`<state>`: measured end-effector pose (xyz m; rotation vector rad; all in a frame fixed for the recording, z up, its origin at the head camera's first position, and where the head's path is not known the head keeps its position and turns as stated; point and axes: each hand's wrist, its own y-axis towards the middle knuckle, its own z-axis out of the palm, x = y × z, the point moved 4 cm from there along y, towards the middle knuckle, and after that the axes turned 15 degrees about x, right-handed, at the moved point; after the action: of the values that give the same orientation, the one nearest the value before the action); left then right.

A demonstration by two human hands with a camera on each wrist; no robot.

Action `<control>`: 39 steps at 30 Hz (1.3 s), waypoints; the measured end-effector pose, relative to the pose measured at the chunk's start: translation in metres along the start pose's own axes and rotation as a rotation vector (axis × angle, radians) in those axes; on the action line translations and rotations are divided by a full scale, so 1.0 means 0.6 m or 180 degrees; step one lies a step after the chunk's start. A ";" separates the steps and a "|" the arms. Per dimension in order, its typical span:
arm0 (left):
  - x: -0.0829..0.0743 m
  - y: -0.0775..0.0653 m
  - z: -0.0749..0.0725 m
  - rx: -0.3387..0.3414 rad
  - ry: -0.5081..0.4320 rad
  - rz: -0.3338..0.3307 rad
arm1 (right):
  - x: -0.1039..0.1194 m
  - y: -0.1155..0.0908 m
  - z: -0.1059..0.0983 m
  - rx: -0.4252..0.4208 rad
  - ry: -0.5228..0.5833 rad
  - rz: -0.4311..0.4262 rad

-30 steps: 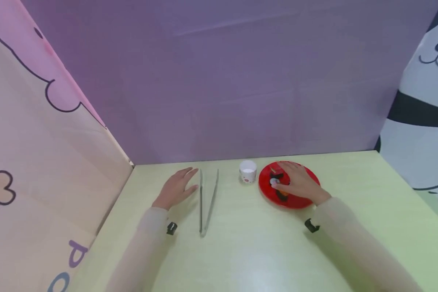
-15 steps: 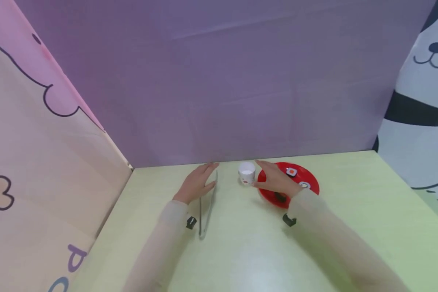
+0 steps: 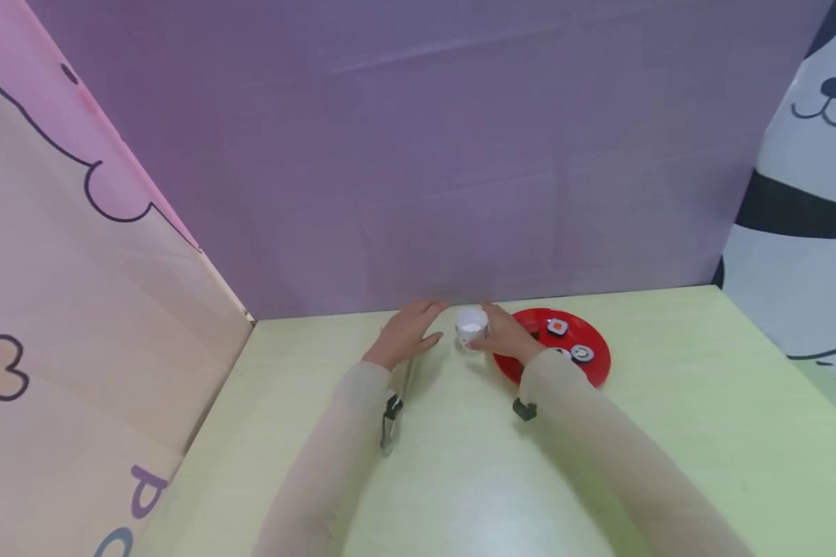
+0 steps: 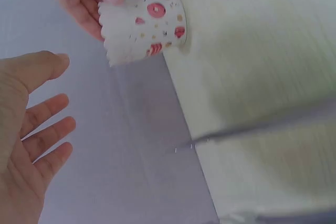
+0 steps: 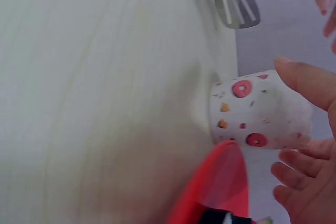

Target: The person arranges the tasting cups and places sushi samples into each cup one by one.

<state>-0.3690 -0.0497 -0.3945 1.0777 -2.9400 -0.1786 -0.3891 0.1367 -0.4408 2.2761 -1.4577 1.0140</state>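
A white paper baking cup [image 3: 470,321] with a scalloped rim and pink doughnut prints stands near the table's back edge. My right hand [image 3: 510,334] grips its right side, thumb in front near the rim and fingers behind. Left of the cup, my left hand [image 3: 409,334] hovers with fingers apart and nothing in them; a gap separates it from the cup [image 4: 142,30]. Under the left hand and wrist lie metal tongs [image 3: 408,381], partly hidden; one slotted end [image 5: 239,6] shows in the right wrist view.
A red plate [image 3: 599,371] sits just right of the cup, partly covered by the right forearm. Several sushi-like pieces [image 3: 581,353] lie on it. A purple backdrop [image 3: 418,155] rises behind the table's back edge [image 3: 641,292], with printed panels at both sides.
My right hand has moved left from over the plate to the cup and closed round it. My left hand has moved right, across the tongs toward the cup. The cup stays in place.
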 end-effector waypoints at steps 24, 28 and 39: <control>-0.041 0.065 0.032 0.0028 0.0260 0.0071 | -0.007 0.022 0.022 -0.0319 0.0337 -0.0041; -0.043 0.071 0.034 0.0017 0.0287 0.0025 | -0.016 0.021 0.022 -0.0390 0.0446 -0.0066; -0.045 0.075 0.036 0.0029 0.0226 -0.0043 | -0.021 0.017 0.023 -0.0384 0.0577 -0.0072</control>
<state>-0.3782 0.0041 -0.4103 1.0818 -2.8744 -0.1245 -0.3954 0.1327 -0.4609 2.0546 -1.3770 1.0646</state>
